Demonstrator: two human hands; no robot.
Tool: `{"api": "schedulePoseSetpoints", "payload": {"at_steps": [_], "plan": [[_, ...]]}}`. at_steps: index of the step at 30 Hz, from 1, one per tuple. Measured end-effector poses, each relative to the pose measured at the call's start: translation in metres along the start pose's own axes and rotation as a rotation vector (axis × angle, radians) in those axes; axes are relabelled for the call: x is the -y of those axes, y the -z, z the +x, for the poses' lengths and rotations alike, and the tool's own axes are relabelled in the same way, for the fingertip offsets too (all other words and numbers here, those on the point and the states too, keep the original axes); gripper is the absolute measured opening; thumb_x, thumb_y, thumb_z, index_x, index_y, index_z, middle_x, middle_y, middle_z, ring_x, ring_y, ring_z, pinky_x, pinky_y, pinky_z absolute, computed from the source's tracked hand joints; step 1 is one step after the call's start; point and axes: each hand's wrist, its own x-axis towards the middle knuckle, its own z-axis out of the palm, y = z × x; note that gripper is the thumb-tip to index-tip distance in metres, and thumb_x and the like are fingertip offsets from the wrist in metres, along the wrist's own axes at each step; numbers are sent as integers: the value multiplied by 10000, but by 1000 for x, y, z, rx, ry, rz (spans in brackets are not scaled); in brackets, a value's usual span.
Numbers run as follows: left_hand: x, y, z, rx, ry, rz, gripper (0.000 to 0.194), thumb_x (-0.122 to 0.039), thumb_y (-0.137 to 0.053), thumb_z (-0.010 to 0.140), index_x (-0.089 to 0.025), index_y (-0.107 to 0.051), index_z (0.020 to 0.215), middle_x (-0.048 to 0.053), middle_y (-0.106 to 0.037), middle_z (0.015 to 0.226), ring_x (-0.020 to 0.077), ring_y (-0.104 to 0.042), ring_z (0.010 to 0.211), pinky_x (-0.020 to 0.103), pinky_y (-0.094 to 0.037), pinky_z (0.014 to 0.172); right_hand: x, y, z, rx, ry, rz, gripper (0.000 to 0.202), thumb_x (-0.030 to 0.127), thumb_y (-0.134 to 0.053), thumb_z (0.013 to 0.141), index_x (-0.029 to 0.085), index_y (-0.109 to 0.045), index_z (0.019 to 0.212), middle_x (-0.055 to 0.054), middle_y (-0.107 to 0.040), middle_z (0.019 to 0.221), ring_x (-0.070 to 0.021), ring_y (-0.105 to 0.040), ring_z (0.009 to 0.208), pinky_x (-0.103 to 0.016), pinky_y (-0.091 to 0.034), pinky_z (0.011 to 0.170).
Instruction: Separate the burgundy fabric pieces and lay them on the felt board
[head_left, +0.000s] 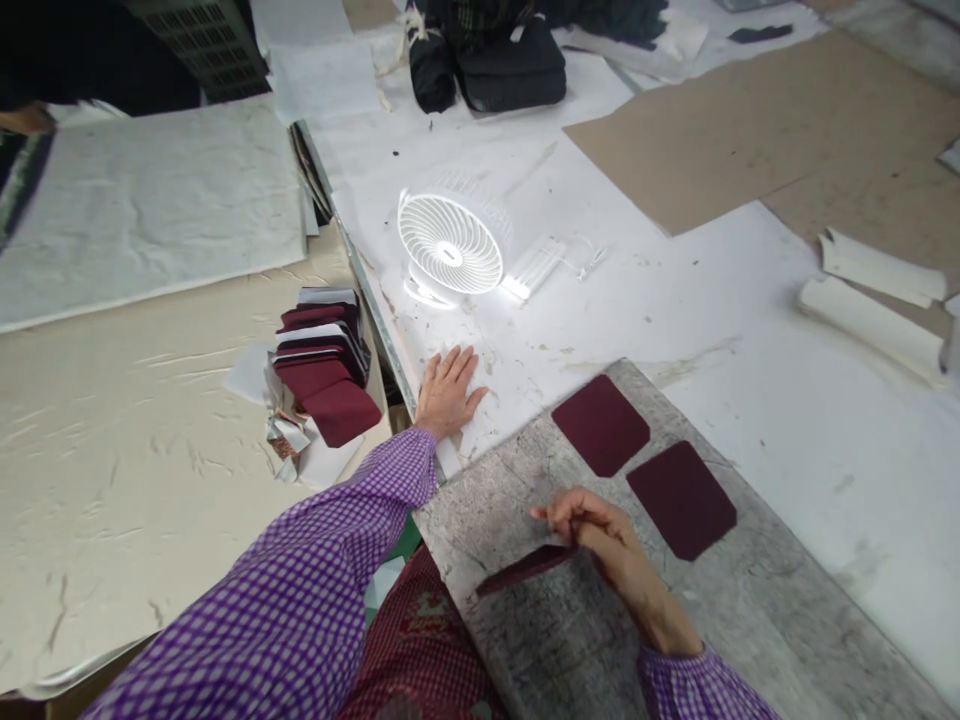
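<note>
My left hand (450, 392) lies flat with its fingers spread on the white table surface, just beyond the corner of a grey board (517, 490), and holds nothing. Over the board, the fingers of my right hand (592, 525) are closed on the edge of a maroon fabric piece (525, 569), which is seen nearly edge-on. Two flat maroon pieces with cut corners, one (601, 425) and another (682, 499), rest on the board beyond my right hand. To the left, a stack of maroon and grey pieces (322, 360) leans over on the cream-coloured table.
A white fan (450, 245) lies on the white table (660, 300). Black bags (510, 70) are at the back, brown sheets (787, 130) at the right rear, and curved white pieces (874, 325) at the right. Part of a person's hand (26, 120) shows at upper left.
</note>
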Motion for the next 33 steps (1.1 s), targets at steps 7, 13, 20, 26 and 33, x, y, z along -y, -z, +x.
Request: {"api": "schedulePoseSetpoints", "payload": {"at_steps": [7,13,20,26,33], "plan": [[-1,2,0,0,-7,7,558,-446,-364,923,-178,-375,1413,82,-379,1495,272,-277,1404,490,-171,1164,11,35,0,-250,1,26,116,288,-549,787,188,-592,747,19,-480,619,-92,-327,476,-232,-228,443],[2,-1,0,4,-15,26,565,-450,-363,924,-167,-376,1413,85,-363,1504,270,-272,1405,491,-170,1160,35,89,-18,-244,-117,-248,366,531,-501,866,192,-629,920,-17,-568,685,-116,-430,514,-248,-319,461],[-1,-2,-1,1,-28,70,569,-428,-334,940,-155,-337,1439,97,-350,1509,278,-255,1411,509,-155,1156,56,158,-25,-238,-290,-820,476,645,-515,822,186,-641,804,-23,-597,699,-161,-514,639,-282,-403,593],[2,-4,-3,-5,-160,85,441,-289,-362,940,-286,-447,1373,34,-404,1484,290,-295,1392,525,-181,1139,58,142,-15,-30,-219,-646,451,580,-444,892,182,-638,975,-27,-615,727,-161,-542,679,-275,-409,623],[-22,-3,15,-12,-131,81,296,-267,-424,908,-194,-594,1139,131,-554,1279,322,-460,1195,511,-350,984,38,97,18,-124,-202,-996,316,426,-420,873,210,-645,925,-19,-643,693,-193,-592,666,-309,-420,655]]}}
